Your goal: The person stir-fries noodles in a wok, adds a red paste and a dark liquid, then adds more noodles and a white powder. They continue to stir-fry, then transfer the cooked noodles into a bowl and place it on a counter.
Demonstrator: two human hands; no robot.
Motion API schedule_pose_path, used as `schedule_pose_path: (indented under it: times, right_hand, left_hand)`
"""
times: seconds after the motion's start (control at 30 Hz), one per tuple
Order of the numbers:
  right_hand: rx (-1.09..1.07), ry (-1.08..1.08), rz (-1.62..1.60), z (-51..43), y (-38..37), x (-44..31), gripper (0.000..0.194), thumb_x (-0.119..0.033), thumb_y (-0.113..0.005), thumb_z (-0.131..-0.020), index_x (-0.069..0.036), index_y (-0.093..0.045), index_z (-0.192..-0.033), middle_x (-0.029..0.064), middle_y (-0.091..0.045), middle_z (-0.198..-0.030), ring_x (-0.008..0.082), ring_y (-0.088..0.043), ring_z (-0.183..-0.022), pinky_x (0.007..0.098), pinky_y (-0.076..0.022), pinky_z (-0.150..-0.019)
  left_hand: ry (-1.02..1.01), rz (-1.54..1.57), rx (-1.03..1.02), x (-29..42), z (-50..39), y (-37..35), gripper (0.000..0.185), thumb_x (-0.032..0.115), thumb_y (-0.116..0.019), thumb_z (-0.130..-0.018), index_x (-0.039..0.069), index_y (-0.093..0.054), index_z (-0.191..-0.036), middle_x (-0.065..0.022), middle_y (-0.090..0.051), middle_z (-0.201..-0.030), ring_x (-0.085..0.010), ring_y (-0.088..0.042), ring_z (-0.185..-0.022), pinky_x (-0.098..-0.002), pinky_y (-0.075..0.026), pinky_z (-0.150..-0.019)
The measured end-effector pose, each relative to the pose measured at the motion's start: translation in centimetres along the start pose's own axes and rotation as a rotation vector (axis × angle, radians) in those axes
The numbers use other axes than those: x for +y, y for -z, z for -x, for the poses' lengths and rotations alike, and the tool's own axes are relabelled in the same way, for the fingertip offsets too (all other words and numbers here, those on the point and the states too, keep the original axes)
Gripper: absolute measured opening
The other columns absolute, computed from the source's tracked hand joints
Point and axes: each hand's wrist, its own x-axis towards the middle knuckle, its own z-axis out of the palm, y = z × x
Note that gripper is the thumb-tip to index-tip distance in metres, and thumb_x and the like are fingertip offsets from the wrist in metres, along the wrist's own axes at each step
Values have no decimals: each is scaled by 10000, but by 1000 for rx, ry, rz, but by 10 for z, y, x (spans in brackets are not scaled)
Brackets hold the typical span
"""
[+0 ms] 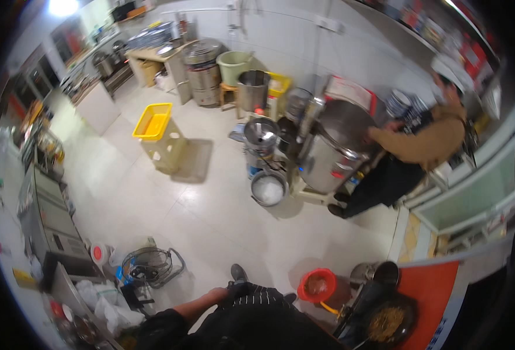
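My left hand point(219, 295) rests at the front of my black apron with white stripes point(257, 295); its fingers blend into dark cloth, so whether they grip it is unclear. My right hand is out of view. At the lower right, a dark wok point(410, 321) on a stove holds brown food point(386, 323), with part of a thin metal handle point(361, 344) at its lower left edge. A red plastic basin point(303, 292) with liquid and something in it stands on the floor to the right of my feet.
A person point(432, 135) in a brown top leans over a large steel pot point(327, 164) at right. A metal bucket point(256, 199) with white contents stands mid-floor. A yellow basket point(164, 114) tops a pale stool point(167, 153). A floor fan point(148, 267) lies lower left, beside white plastic bags point(110, 308).
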Motion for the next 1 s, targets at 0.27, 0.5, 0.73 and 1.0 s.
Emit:
schedule_pose_path:
  times: [0.27, 0.5, 0.73, 1.0]
  right_hand:
    - [-102, -31, 246, -91, -17, -180, 363, -360, -561, -972, -46, -634, -1139, 144, -682, -1043, 284, -612, -873, 405, -491, -801]
    - [-307, 32, 397, -215, -114, -338, 436, -409, -549, -972, -41, -621, -1195, 132, -684, -1065, 249, -614, -920, 386, -490, -839]
    - [-573, 83, 598, -359, -221, -479, 511, -457, -537, -973, -35, -609, -1251, 120, -685, -1087, 214, -617, -967, 367, -490, -876]
    - [-1059, 185, 835, -482, -349, -695, 563, -466, -501, -972, -10, -595, -1290, 167, -689, -1134, 262, -637, -1056, 369, -480, -927]
  left_hand:
    - [15, 700, 902, -130, 72, 52, 559, 416, -577, -963, 49, -538, -1382, -202, -570, -1370, -317, -547, -1268, -393, -419, -1086]
    - [-3, 1534, 337, -190, 86, 37, 527, 515, -496, -1001, 129, -585, -1348, -104, -582, -1363, -249, -515, -1274, -359, -380, -1077]
    - [38, 1350, 828, -325, 188, 40, 367, 352, -581, -974, 79, -634, -1213, -126, -674, -1099, -266, -624, -1070, -382, -458, -951]
    - [373, 896, 758, -476, 208, 159, 284, 241, -593, -891, 114, -664, -1135, -207, -467, -1412, -401, -532, -1205, -459, -475, -975]
